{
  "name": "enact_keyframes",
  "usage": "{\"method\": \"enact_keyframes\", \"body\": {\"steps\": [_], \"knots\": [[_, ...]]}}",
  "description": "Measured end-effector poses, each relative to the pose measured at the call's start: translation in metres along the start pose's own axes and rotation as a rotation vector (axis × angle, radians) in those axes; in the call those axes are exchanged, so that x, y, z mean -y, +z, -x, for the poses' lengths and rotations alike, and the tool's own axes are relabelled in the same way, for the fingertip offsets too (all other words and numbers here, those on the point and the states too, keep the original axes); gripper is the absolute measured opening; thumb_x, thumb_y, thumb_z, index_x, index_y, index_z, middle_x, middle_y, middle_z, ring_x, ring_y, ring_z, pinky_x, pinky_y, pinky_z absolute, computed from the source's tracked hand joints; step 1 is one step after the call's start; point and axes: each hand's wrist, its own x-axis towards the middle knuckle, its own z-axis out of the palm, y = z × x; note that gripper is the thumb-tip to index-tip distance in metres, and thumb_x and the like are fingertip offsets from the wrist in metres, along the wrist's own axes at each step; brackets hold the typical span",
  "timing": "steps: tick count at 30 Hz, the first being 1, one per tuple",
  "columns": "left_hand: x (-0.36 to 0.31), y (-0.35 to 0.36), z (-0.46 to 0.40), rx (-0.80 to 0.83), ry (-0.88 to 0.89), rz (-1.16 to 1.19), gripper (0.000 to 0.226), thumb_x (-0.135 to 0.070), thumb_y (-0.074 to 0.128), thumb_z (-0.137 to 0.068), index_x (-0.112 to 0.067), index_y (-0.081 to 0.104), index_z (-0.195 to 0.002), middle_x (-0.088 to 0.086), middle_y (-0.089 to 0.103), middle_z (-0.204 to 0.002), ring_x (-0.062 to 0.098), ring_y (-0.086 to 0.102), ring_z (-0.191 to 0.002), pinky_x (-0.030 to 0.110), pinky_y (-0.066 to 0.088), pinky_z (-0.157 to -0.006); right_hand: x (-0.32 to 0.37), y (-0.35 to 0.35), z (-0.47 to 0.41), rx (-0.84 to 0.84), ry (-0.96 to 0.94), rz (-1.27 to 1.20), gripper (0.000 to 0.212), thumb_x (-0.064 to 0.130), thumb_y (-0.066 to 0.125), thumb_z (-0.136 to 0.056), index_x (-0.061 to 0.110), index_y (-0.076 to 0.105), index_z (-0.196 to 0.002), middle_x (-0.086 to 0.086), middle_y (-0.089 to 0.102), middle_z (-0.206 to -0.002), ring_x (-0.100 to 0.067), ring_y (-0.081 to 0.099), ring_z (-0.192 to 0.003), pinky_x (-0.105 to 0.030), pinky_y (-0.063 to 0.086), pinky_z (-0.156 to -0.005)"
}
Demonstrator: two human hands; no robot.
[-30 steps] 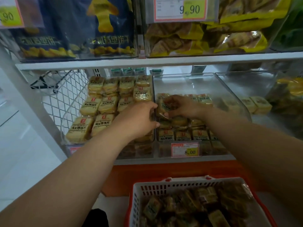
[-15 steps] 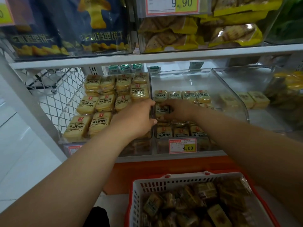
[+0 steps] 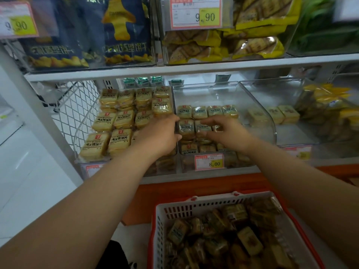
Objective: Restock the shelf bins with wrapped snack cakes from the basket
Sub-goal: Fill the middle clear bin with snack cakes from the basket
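**Middle bin part filled, basket far from empty**

Nearest the camera, the basket (image 3: 194,208) sits low in front of the shelf, heaped with wrapped cakes (image 3: 248,239); by that heap, most of the restocking is left to do.

Above it, both arms reach into the lower shelf. The left hand (image 3: 162,135) lies at the clear divider between two bins, fingers curled toward it; whether it grips a cake is hidden. The right hand (image 3: 225,131) hovers, fingers spread and loosely bent, touching the cakes in the middle bin (image 3: 258,105), holding none that I can see.

That bin has a few rows of green-labelled cakes (image 3: 200,112), with bare floor behind. Its front tag (image 3: 209,162) reads 8.00. The left bin (image 3: 83,133) looks nearly full of yellow cakes (image 3: 118,140) printed with Chinese characters I cannot read surely.

Farther up, tags (image 3: 196,12) read 9.90.
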Motion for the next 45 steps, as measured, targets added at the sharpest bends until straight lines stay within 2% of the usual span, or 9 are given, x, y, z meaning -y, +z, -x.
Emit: {"method": "enact_keyframes", "body": {"steps": [10, 17, 21, 28, 30, 33, 38, 42, 45], "knots": [[-0.019, 0.093, 0.097, -0.457, 0.142, 0.072, 0.037, -0.019, 0.064, -0.090, -0.017, 0.052, -0.125, 0.008, 0.044, -0.128, 0.028, 0.041, -0.118, 0.036, 0.040, -0.095, -0.028, 0.077, 0.160, -0.265, 0.242, -0.187, 0.018, 0.029, 0.063, -0.093, 0.045, 0.058, -0.088, 0.025, 0.062, -0.084, 0.011, 0.058, -0.083, -0.008, 0.043, -0.063], [-0.002, 0.216, 0.171, 0.559, -0.190, 0.157, 0.029, -0.032, 0.040, -0.103, -0.032, 0.047, -0.131, 0.000, 0.054, -0.132, 0.024, 0.055, -0.116, 0.040, 0.046, -0.098, -0.069, 0.150, 0.237, 0.215, 0.537, -0.010, 0.009, 0.030, 0.059, -0.095, 0.033, 0.061, -0.087, 0.015, 0.061, -0.088, -0.011, 0.060, -0.089, -0.014, 0.040, -0.064], [0.011, 0.255, 0.195, 0.952, -0.160, -0.151, 0.051, -0.034, 0.046, -0.101, -0.014, 0.038, -0.148, 0.015, 0.046, -0.145, 0.032, 0.051, -0.124, 0.039, 0.043, -0.103, -0.079, 0.174, 0.256, 0.406, 0.633, 0.128, 0.021, 0.033, 0.057, -0.095, 0.020, 0.062, -0.111, 0.000, 0.060, -0.107, -0.023, 0.059, -0.107, -0.024, 0.042, -0.078], [0.027, 0.260, 0.193, 0.757, -0.077, -0.099, 0.048, -0.042, 0.053, -0.089, -0.022, 0.051, -0.133, 0.009, 0.054, -0.133, 0.031, 0.056, -0.114, 0.037, 0.045, -0.089, -0.080, 0.187, 0.261, 0.352, 0.789, 0.060, 0.013, 0.030, 0.054, -0.096, 0.025, 0.061, -0.087, 0.003, 0.060, -0.095, -0.010, 0.053, -0.080, -0.019, 0.038, -0.056], [0.026, 0.256, 0.189, 0.668, 0.007, 0.011, 0.031, -0.037, 0.052, -0.089, -0.031, 0.052, -0.120, 0.003, 0.053, -0.128, 0.023, 0.053, -0.105, 0.033, 0.041, -0.083, -0.082, 0.184, 0.257, 0.247, 0.872, -0.056, 0.019, 0.021, 0.050, -0.099, 0.011, 0.066, -0.100, -0.009, 0.066, -0.105, -0.023, 0.062, -0.094, -0.029, 0.052, -0.072], [0.016, 0.249, 0.182, 0.443, 0.137, 0.136, 0.035, -0.017, 0.061, -0.086, -0.045, 0.042, -0.096, -0.010, 0.048, -0.124, 0.008, 0.040, -0.101, 0.029, 0.039, -0.083, -0.080, 0.170, 0.254, -0.019, 1.126, -0.587, 0.035, 0.032, 0.058, -0.096, 0.006, 0.058, -0.120, -0.013, 0.066, -0.113, -0.033, 0.064, -0.104, -0.037, 0.055, -0.074], [0.003, 0.237, 0.182, 0.189, 0.315, 0.230, 0.045, -0.002, 0.057, -0.086, -0.038, 0.046, -0.111, -0.021, 0.034, -0.135, 0.002, 0.030, -0.129, 0.020, 0.027, -0.099, -0.071, 0.154, 0.248, 0.041, 1.099, -1.152, 0.031, 0.029, 0.064, -0.094, 0.010, 0.065, -0.118, -0.011, 0.073, -0.107, -0.025, 0.068, -0.098, -0.033, 0.055, -0.076], [0.005, 0.229, 0.183, 0.167, 0.114, 0.426, 0.067, 0.007, 0.050, -0.090, -0.041, 0.041, -0.135, -0.018, 0.023, -0.152, 0.001, 0.023, -0.138, 0.019, 0.025, -0.108, -0.068, 0.148, 0.244, -0.061, 1.006, -1.259, 0.028, 0.018, 0.062, -0.095, 0.009, 0.060, -0.121, -0.014, 0.070, -0.114, -0.027, 0.066, -0.105, -0.036, 0.055, -0.082], [0.007, 0.216, 0.177, 0.229, -0.211, 0.832, 0.033, -0.019, 0.044, -0.104, -0.034, 0.045, -0.133, -0.004, 0.048, -0.144, 0.007, 0.054, -0.118, 0.022, 0.052, -0.087, -0.068, 0.147, 0.244, -0.088, 0.962, -1.280, 0.032, 0.013, 0.062, -0.094, 0.009, 0.056, -0.125, -0.016, 0.066, -0.121, -0.031, 0.063, -0.114, -0.045, 0.050, -0.099]]}}
